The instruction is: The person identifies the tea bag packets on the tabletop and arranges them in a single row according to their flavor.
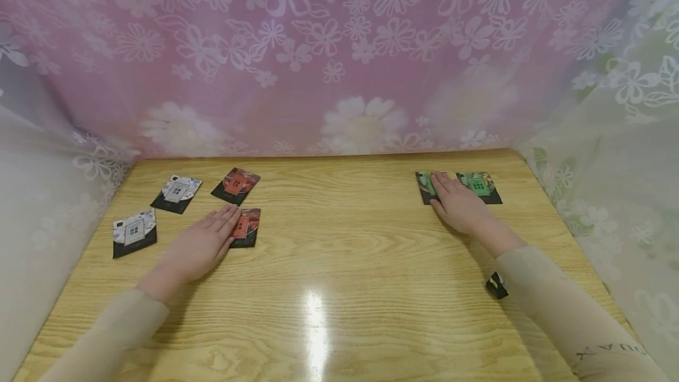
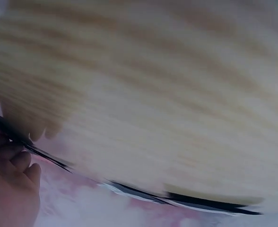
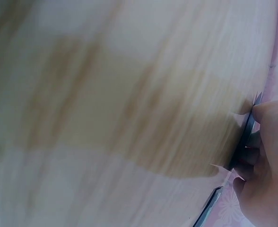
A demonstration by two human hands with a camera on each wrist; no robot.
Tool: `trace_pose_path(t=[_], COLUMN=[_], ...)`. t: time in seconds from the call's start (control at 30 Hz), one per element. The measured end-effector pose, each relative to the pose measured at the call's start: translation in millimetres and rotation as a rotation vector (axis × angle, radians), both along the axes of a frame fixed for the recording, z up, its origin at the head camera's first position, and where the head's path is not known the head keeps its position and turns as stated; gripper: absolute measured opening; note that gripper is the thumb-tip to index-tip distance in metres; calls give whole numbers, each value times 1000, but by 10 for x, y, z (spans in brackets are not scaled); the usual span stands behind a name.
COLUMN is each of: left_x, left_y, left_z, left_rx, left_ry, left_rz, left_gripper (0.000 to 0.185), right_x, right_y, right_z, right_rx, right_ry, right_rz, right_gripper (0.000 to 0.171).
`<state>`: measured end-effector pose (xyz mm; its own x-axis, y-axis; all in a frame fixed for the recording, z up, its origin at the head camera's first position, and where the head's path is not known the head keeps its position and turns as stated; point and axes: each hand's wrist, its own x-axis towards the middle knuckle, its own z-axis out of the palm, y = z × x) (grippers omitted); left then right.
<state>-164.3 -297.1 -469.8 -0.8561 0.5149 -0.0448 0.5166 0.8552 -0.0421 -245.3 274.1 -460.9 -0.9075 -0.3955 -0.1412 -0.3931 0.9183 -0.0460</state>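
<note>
With straight fingers, the left hand (image 1: 200,244) rests on the left part of a red-and-black flat packet (image 1: 250,230). Another red-and-black packet (image 1: 236,186) lies just beyond its fingertips. Over on the right, the right hand (image 1: 460,204) lies across a green-and-black packet (image 1: 422,180), covering much of it, fingers extended. A second green-and-black packet (image 1: 481,187) sits right beside that hand. Both wrist views show the packets edge-on, the left hand (image 2: 11,184) and right hand (image 3: 266,161) each at one packet's edge.
Two white-and-black packets (image 1: 177,193) lie at the table's left side. A small black object with a yellow mark (image 1: 497,286) is partly hidden by the right sleeve. The wooden table (image 1: 339,217) is bordered by a pink floral curtain (image 1: 318,63) behind and pale curtains at both sides.
</note>
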Motion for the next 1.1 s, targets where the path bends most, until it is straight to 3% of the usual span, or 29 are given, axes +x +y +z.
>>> trace_pose_path(t=[0.37,0.73,1.1], left_x=[-91,-364,-661], left_y=[406,790,1145], left_z=[7,4,5], left_rx=[-33,-60,-107], left_ry=[35,19,-39], left_rz=[-49,-54,-9], left_gripper=[61,62,65], right_x=[1,-4,7], right_y=[-9,0,-8], right_z=[-23,-36,-43], right_rx=[-6,-2,10], right_ry=[8,12,13], right_rz=[10,7,7], right_gripper=[66,66,66])
